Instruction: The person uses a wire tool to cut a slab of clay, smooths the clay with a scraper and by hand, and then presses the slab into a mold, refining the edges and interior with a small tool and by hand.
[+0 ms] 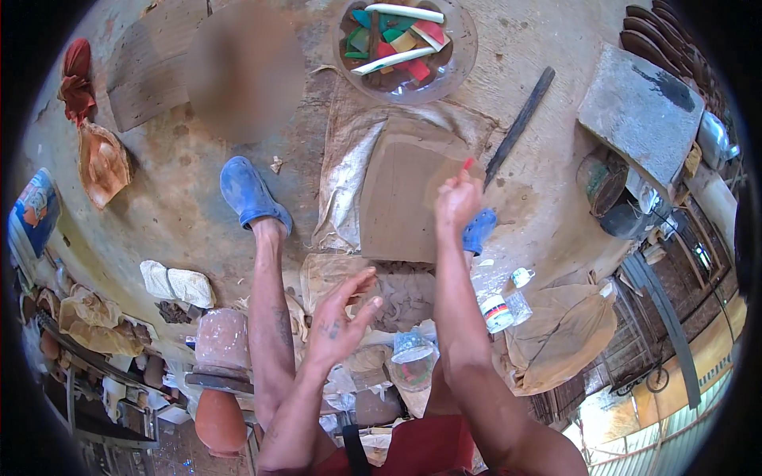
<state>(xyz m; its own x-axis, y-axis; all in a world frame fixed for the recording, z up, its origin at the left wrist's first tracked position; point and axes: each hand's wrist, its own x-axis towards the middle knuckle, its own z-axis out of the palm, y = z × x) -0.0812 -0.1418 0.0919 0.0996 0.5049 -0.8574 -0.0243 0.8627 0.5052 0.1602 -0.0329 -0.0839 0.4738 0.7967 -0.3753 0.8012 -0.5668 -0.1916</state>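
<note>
A flat, roughly square slab of grey-brown clay (pixel 401 198) lies in front of me on a worn sack (pixel 343 186). Over its right edge, my right hand (pixel 459 200) is closed around a small red piece (pixel 468 163), whose tip sticks out past the fingers; its exact kind is too small to tell. My left hand (pixel 340 321) hovers empty near the slab's near edge, thumb and fingers apart. Beside it sits a heap of soft grey clay scraps (pixel 403 295). Beyond the slab, a clear bowl (pixel 467 67) contains coloured flat pieces and white curved strips.
A dark bar (pixel 520 125) lies right of the slab. My feet in blue clogs (pixel 252 189) flank the work. Nearby are a small plastic cup (pixel 411 346), a white tub (pixel 497 314), a terracotta pot (pixel 220 422) and a grey stone block (pixel 639 119).
</note>
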